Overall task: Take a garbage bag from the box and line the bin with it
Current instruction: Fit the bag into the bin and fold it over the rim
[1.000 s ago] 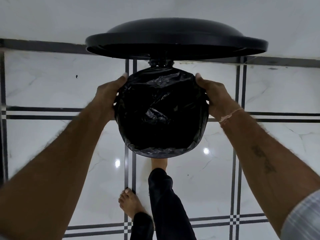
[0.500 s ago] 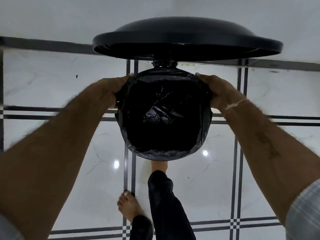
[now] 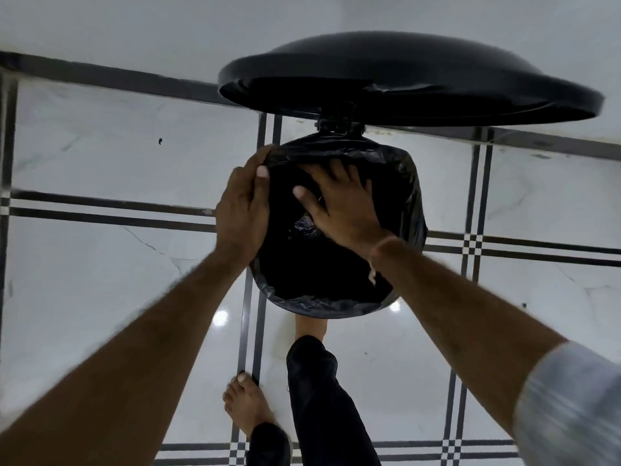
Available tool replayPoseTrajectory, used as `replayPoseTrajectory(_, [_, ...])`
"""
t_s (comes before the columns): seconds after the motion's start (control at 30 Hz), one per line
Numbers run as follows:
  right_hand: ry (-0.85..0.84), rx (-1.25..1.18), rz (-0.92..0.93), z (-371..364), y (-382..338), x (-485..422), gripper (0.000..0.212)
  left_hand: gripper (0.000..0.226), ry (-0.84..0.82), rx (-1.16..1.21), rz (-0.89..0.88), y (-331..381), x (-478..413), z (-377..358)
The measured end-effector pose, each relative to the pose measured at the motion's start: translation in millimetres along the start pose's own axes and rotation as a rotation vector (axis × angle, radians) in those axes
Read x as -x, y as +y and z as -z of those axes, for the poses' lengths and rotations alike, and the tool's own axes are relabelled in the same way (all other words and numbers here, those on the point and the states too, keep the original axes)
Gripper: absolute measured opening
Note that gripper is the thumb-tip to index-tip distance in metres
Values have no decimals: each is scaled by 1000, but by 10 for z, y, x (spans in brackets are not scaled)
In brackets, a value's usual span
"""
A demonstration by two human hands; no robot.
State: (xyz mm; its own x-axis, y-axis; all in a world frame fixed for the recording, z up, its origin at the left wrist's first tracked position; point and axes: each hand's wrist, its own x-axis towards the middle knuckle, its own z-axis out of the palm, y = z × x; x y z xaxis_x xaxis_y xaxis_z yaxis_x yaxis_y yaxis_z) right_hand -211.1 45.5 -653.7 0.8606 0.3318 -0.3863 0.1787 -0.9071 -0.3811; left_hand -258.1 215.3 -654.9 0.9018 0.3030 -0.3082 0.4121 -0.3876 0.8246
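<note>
Could pull the garbage bag (image 3: 339,299) off the bin (image 3: 415,210) rim if pushed down too hard. Could drop the lid (image 3: 403,79) if the foot (image 3: 311,326) slips. Left hand (image 3: 243,210) grasping the folded bag edge. Right hand (image 3: 339,203) spread flat inside now, no longer gripping the far rim as before.
</note>
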Motion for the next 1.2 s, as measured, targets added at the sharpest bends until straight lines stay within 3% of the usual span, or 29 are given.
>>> replayPoseTrajectory(0.17, [-336,-11,-158,-611,239,-525,68,43,2,60,-1,-82,-58,-41])
replayPoseTrajectory(0.27, [-413,-198,-278,-769,302,-560,66,42,40,61,-11,-157,-80,-59])
replayPoseTrajectory(0.33, [-300,-240,-253,-674,265,-445,55,42,31,62,-6,-139,-71,-67])
replayPoseTrajectory(0.4, [-45,-126,-136,-561,148,-211,45,42,33,53,12,-100,-50,-67])
replayPoseTrajectory(0.47, [7,-80,-67,-513,-24,35,53,42,40,46,28,-69,-40,-64])
replayPoseTrajectory(0.57, [-374,-28,-150,-672,-118,7,68,42,26,53,30,-73,-42,-57])
replayPoseTrajectory(0.67, [-581,-46,-244,-866,-106,-261,60,43,29,72,15,-127,-64,-56])
replayPoseTrajectory(0.77, [-526,-104,-341,-950,-128,-284,47,44,39,65,5,-153,-80,-78])
replayPoseTrajectory(0.83, [-385,-147,-325,-888,-109,-160,47,44,46,41,2,-122,-72,-87])
replayPoseTrajectory(0.93, [-175,61,-257,-700,22,45,59,43,52,27,13,-70,-56,-82])
replayPoseTrajectory(1.0, [-299,93,-297,-616,185,45,65,43,36,31,15,-69,-60,-86])
replayPoseTrajectory(1.1, [-573,-74,-400,-532,402,-48,63,44,25,33,6,-80,-55,-75])
replayPoseTrajectory(1.17, [-563,-106,-410,-522,416,-42,61,44,32,23,4,-74,-56,-69])
replayPoseTrajectory(1.2, [-468,-44,-378,-533,389,8,60,44,36,13,3,-65,-56,-68])
